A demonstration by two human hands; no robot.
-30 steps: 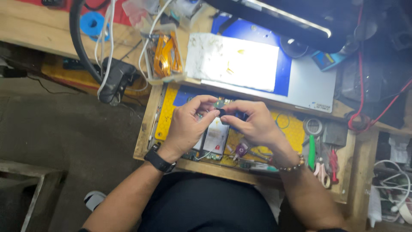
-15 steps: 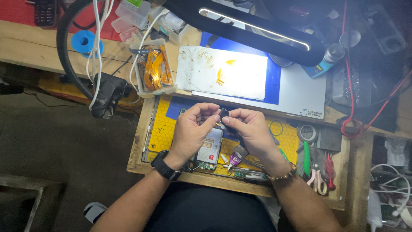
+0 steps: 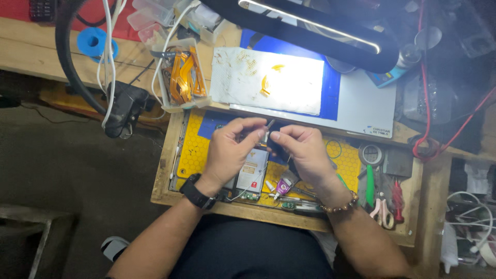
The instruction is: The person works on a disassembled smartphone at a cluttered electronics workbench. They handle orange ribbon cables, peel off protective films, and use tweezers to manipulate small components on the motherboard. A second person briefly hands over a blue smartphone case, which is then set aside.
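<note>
Centre frame: left hand (image 3: 231, 155) and right hand (image 3: 305, 153) pinched together on a tiny dark metal part (image 3: 267, 128). Probably light, fragile; best gripped by edges. Below, an opened grey phone (image 3: 251, 175).

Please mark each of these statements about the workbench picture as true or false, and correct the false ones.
1. Both hands meet over an opened phone on the yellow mat. True: the left hand and right hand pinch a small part above the opened phone on the yellow mat.
2. The black watch is on the right wrist. False: the black watch is on the left wrist; the right wrist wears a bead bracelet.
3. Orange flex cables lie in a clear tray. True: the orange flex cables fill the clear tray.
4. The blue tape roll lies on the yellow mat. False: the blue tape roll lies far left on the wooden bench.
</note>
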